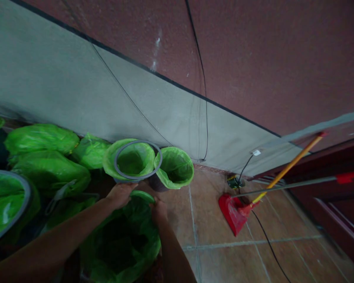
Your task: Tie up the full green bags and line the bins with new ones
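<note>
A trash bin lined with a green garbage bag (126, 251) stands in front of me. My left hand (121, 195) is closed at the far left part of its rim, with the fingertips partly hidden. At the far right part of the rim, my right hand (159, 210) grips the bag's edge. The bag is stretched over the rim between the hands. Just beyond stand two more lined bins, a left one (109, 163) and a right one (187, 169). A loose grey ring (160, 157) lies tilted across their tops.
Full green bags (50, 169) are piled on the left beside a grey-rimmed lined bin (26, 196). A red dustpan (233, 212) and a yellow-orange pole (289, 165) stand at right. A black cable (268, 236) crosses the tiled floor. A small can (235, 181) sits by the wall.
</note>
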{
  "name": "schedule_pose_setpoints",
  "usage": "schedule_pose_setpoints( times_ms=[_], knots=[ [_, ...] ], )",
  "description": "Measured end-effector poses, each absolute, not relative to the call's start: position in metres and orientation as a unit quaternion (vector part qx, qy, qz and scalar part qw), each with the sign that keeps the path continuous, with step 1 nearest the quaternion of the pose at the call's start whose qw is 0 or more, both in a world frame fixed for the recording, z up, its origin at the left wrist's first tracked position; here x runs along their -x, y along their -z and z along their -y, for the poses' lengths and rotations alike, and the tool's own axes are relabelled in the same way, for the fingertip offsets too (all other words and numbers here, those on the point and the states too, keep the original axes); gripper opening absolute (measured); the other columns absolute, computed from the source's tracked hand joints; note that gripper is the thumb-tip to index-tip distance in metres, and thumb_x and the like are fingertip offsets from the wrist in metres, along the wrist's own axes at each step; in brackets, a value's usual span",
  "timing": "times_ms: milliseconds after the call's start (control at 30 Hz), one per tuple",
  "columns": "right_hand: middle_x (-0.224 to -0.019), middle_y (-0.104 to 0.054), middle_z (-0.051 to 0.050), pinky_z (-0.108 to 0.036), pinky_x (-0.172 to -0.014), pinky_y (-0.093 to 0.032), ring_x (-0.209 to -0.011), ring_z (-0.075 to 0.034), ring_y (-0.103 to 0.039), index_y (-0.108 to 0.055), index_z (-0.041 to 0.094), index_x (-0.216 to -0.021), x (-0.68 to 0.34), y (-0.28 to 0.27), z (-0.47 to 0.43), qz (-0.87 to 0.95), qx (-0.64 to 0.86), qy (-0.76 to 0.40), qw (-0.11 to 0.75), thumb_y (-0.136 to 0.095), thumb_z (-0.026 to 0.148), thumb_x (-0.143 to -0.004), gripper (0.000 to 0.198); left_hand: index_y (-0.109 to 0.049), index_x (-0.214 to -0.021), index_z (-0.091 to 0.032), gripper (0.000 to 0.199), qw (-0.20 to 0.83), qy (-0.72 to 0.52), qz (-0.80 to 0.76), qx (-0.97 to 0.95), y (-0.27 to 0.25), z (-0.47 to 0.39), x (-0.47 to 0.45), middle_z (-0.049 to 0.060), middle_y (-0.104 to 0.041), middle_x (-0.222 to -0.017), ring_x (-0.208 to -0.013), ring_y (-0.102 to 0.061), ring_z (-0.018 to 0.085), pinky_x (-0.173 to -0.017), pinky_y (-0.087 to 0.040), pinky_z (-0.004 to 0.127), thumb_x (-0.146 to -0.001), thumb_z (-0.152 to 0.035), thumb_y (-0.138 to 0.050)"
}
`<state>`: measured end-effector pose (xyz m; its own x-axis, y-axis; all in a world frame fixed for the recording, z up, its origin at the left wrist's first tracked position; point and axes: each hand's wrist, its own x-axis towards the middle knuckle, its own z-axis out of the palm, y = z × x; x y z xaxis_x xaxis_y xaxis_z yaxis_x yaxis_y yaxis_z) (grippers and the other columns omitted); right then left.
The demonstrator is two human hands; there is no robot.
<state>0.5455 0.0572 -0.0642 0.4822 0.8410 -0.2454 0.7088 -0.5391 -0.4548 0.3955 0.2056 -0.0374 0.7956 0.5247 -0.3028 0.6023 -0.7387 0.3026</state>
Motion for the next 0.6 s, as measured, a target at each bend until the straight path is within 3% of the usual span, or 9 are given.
schedule_pose_setpoints(
  times_ms=[133, 233, 400, 500, 600],
  knots=[
    [-0.095, -0.075, -0.013, -0.03, -0.074, -0.053, -0.088, -0.024, -0.072, -0.067, 0.014, -0.107, -0.519, 0.071, -0.014, 0.29, 0.912, -0.2, 0.208, -0.043, 0.015, -0.09, 0.029, -0.037, -0.148, -0.021, 0.083, 0.221, 0.091, -0.37, -0.898, 0.028, -0.207, -0.379, 0.014, -0.053, -0.147, -0.13, -0.054, 0.031, -0.107, -0.041, 0.048, -0.071, -0.028, -0.065],
    [-0.112, -0.071, -0.02, -0.033, -0.084, -0.054, -0.104, -0.027, -0.07, -0.061, 0.009, -0.119, -0.492, 0.078, 0.015, 0.195, 0.933, -0.192, 0.234, -0.044, 0.018, -0.091, 0.035, -0.041, -0.146, -0.02, 0.08, 0.256, 0.08, -0.37, -0.89, 0.022, -0.209, -0.372, 0.014, -0.05, -0.149, -0.133, -0.051, 0.03, -0.109, -0.04, 0.044, -0.072, -0.04, -0.064],
    [-0.131, -0.06, -0.026, -0.042, -0.092, -0.053, -0.121, -0.034, -0.06, -0.04, 0.004, -0.144, -0.491, 0.058, 0.021, 0.171, 0.954, -0.153, 0.191, -0.061, 0.031, -0.085, 0.068, -0.05, -0.139, -0.016, 0.064, 0.252, 0.057, -0.353, -0.899, 0.015, -0.211, -0.383, 0.015, -0.057, -0.142, -0.129, -0.055, 0.03, -0.107, -0.042, 0.043, -0.085, -0.05, -0.051],
    [-0.131, -0.062, -0.022, -0.037, -0.097, -0.05, -0.122, -0.028, -0.061, -0.051, 0.007, -0.137, -0.52, 0.037, -0.004, 0.213, 0.941, -0.13, 0.23, -0.041, 0.029, -0.096, 0.047, -0.059, -0.128, -0.016, 0.047, 0.234, 0.013, -0.325, -0.916, 0.016, -0.208, -0.396, 0.013, -0.065, -0.133, -0.122, -0.06, 0.027, -0.107, -0.043, 0.041, -0.094, -0.041, -0.039],
    [-0.12, -0.07, -0.014, -0.03, -0.095, -0.05, -0.111, -0.021, -0.067, -0.065, 0.014, -0.121, -0.544, 0.03, -0.037, 0.295, 0.895, -0.161, 0.293, -0.032, 0.022, -0.099, 0.04, -0.067, -0.112, -0.017, 0.042, 0.236, -0.028, -0.262, -0.935, 0.022, -0.202, -0.41, 0.011, -0.072, -0.118, -0.112, -0.065, 0.024, -0.103, -0.046, 0.038, -0.098, -0.032, -0.031]
  ],
)
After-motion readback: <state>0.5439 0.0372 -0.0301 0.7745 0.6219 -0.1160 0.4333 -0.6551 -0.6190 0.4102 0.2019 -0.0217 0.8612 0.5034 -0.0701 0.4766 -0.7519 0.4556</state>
